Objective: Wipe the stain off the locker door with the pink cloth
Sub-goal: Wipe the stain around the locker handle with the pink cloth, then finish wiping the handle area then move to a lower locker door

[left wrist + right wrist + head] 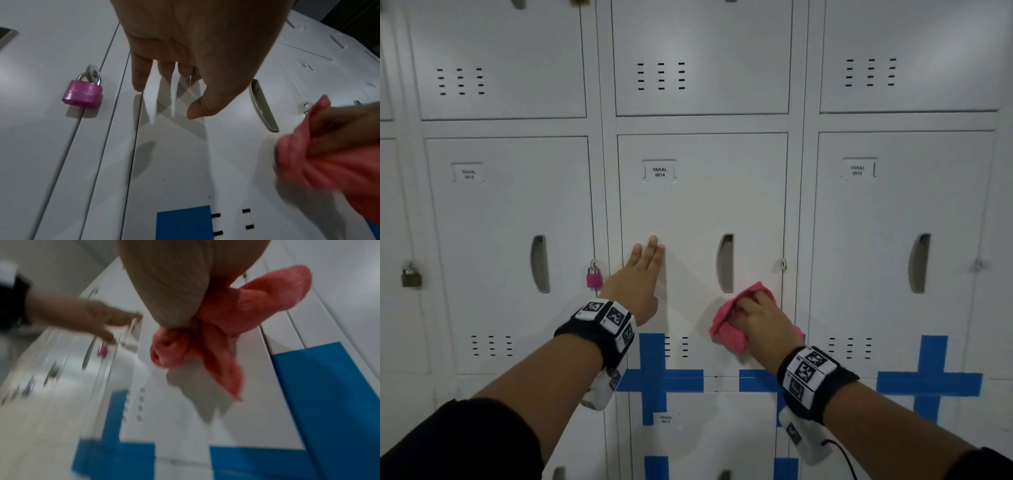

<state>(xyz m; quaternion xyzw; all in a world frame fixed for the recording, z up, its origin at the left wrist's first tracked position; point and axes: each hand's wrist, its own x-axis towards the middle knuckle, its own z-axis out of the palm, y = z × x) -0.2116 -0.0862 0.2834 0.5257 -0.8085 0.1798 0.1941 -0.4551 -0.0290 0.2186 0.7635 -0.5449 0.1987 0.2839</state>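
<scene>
A pink padlock [594, 278] hangs just left of the locker door [702, 212] labelled 0014. On that door, left of its recessed handle [726, 263], the left hand [642, 277] lies flat — fingers straight and spread against the metal. Below and just right of the handle, the right hand [758, 317] grips the bunched pink cloth [729, 329] against the door's lower part. Blue tape [654, 373] marks the door's bottom corners — no stain can be made out.

stain: not discernible | pink cloth [236, 318] blurred (right wrist view)
</scene>
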